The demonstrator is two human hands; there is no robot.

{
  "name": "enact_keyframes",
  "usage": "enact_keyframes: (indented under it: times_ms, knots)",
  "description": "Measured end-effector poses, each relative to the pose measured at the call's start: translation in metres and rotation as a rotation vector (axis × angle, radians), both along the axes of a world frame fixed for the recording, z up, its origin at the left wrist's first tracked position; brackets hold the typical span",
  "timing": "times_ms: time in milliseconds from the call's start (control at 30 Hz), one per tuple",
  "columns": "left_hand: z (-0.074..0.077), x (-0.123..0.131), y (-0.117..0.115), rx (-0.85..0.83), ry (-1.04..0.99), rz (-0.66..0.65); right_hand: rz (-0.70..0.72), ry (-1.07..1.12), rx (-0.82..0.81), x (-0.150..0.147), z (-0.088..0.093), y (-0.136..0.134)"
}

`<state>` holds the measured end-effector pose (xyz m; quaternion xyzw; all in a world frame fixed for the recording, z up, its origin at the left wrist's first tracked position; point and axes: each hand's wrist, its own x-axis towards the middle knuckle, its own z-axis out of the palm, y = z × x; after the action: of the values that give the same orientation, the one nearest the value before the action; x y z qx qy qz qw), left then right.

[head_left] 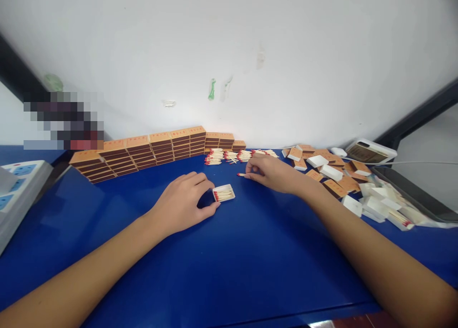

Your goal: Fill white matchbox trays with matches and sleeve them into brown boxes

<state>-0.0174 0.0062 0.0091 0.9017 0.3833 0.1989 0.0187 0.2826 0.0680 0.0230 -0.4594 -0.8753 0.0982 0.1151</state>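
My left hand (184, 199) rests on the blue table (229, 261), thumb and fingers closed around the left end of a small white matchbox tray (223, 193) that holds several red-tipped matches. My right hand (272, 172) lies just right of the tray, fingers pinched on a few matches (242, 175) whose red tips stick out to the left. Behind that hand is a loose pile of matches (236, 155).
Stacked orange matchboxes (143, 151) line the wall at the back left. Loose orange sleeves and white trays (343, 175) are heaped at the right, beside a phone (372, 151) and a dark tray (415, 194). A power strip (17, 185) sits at the far left.
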Motion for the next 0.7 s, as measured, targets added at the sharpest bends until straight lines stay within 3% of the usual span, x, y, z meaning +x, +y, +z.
enact_keyframes:
  times_ms: [700]
  knots:
    - [0.0010,0.0007,-0.0003,0.010,-0.002,0.003,-0.006,0.011,-0.074,0.0022,-0.0013,0.0012]
